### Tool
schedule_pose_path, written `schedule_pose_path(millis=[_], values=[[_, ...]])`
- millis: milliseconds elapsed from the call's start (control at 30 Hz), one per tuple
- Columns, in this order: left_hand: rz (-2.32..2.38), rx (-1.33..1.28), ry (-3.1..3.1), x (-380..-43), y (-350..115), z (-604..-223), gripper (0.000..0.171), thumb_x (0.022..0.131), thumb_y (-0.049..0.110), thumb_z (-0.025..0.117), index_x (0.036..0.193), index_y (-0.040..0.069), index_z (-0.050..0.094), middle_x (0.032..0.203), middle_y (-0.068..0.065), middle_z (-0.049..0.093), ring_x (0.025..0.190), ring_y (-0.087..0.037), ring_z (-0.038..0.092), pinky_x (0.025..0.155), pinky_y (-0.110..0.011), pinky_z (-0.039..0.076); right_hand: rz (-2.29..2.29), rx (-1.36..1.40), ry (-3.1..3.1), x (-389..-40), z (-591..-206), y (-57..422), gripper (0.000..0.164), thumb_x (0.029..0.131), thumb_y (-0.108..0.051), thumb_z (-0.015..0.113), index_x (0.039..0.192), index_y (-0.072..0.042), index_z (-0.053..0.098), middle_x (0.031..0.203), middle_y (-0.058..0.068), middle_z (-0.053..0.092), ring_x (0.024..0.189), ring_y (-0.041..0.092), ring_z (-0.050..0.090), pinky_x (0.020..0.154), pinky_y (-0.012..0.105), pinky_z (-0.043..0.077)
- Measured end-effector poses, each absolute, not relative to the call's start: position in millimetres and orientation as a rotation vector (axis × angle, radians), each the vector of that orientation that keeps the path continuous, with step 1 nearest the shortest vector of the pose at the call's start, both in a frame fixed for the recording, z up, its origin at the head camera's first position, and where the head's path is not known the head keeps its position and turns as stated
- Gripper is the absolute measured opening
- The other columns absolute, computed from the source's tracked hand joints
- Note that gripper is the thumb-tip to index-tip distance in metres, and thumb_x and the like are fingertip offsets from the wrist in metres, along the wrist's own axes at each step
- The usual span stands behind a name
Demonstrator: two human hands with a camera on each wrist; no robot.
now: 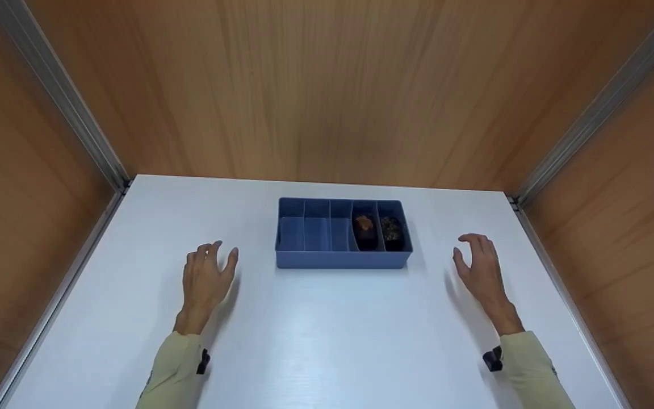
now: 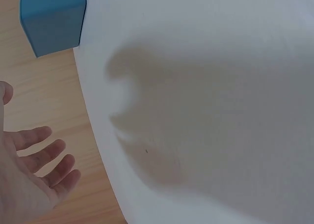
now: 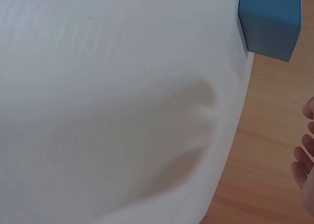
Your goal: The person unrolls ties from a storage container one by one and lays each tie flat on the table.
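1. I see the blue tray (image 1: pixel 341 260) toward the far edge of the white table (image 1: pixel 315 329), long side facing the person; that seems sensible, as both hands can come at it from either end.
2. The left hand (image 1: pixel 206 284) hangs beyond the tray's left end, well apart from it, fingers loosely bent, thumb spread wide; it holds nothing.
3. The right hand (image 1: pixel 480 272) mirrors it beyond the right end, thumb parted from the bent fingers, also holding nothing. In both wrist views each hand's shadow lies off to one side, so I judge both are raised above the table.
4. The brown-topped piece (image 1: pixel 364 232) and the dark speckled piece (image 1: pixel 392 232) sit in the two rightmost compartments, one apiece; I take the dividers (image 1: pixel 330 224) as there to keep them from touching. What they are, I can't tell.
5. Those dividers and the tray's own walls are what fingers must clear to get at either piece.
6. Around the work I have a wooden back panel (image 1: pixel 327 91), side panels (image 1: pixel 26 170) and metal corner rails (image 1: pixel 74 99), which limit reach outward.
7. Pale sleeves (image 1: pixel 175 363) and black wrist devices (image 1: pixel 493 359) trail behind the hands.
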State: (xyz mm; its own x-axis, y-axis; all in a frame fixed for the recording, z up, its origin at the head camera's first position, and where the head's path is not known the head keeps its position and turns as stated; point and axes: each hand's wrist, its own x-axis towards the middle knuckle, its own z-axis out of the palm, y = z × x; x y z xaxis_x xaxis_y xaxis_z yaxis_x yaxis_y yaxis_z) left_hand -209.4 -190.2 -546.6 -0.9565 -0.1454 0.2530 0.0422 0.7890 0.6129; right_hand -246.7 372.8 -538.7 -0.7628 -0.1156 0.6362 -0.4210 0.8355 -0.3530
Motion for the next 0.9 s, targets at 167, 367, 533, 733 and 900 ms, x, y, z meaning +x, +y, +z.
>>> schedule_pose_path(millis=[167,367,533,733,900], values=[[-0.981,0.114,-2.690,-213.1,-186.0,-546.2,0.059,0.106,0.041,0.053,0.137,-0.009,0.056,0.134,-0.032,0.054,0.121,-0.046,0.048,0.102,-0.055,0.040,0.672,0.399,-2.378,-249.0,-537.6,368.0,0.027,0.089,0.006,0.073,0.114,0.007,0.062,0.110,0.024,0.059,0.100,0.041,0.057,0.085,0.045,0.046],[-1.071,0.144,-2.663,-216.9,-179.5,-544.3,0.061,0.107,0.044,0.050,0.138,-0.008,0.057,0.135,-0.030,0.055,0.120,-0.044,0.050,0.102,-0.055,0.041,0.686,0.395,-2.371,-252.6,-538.0,363.0,0.026,0.090,0.006,0.072,0.114,0.007,0.062,0.110,0.022,0.059,0.102,0.040,0.058,0.087,0.045,0.046],[-1.142,0.159,-2.634,-220.1,-173.7,-543.9,0.062,0.107,0.046,0.049,0.138,-0.007,0.058,0.136,-0.029,0.056,0.122,-0.043,0.051,0.102,-0.055,0.042,0.705,0.402,-2.366,-254.5,-536.6,358.1,0.025,0.091,0.006,0.071,0.115,0.007,0.062,0.112,0.021,0.059,0.105,0.038,0.058,0.089,0.043,0.046],[-1.221,0.194,-2.616,-223.7,-166.4,-542.4,0.061,0.108,0.045,0.048,0.138,-0.007,0.057,0.135,-0.027,0.057,0.123,-0.043,0.050,0.102,-0.055,0.043,0.724,0.407,-2.365,-256.9,-535.8,351.7,0.025,0.092,0.004,0.070,0.116,0.005,0.062,0.113,0.019,0.059,0.109,0.035,0.057,0.092,0.042,0.047],[-1.278,0.200,-2.599,-227.3,-161.4,-541.8,0.062,0.108,0.046,0.047,0.139,-0.007,0.057,0.131,-0.027,0.059,0.120,-0.041,0.052,0.099,-0.054,0.045,0.743,0.419,-2.360,-258.9,-535.4,346.5,0.025,0.093,0.004,0.069,0.117,0.005,0.062,0.114,0.018,0.059,0.110,0.033,0.057,0.094,0.039,0.046]])
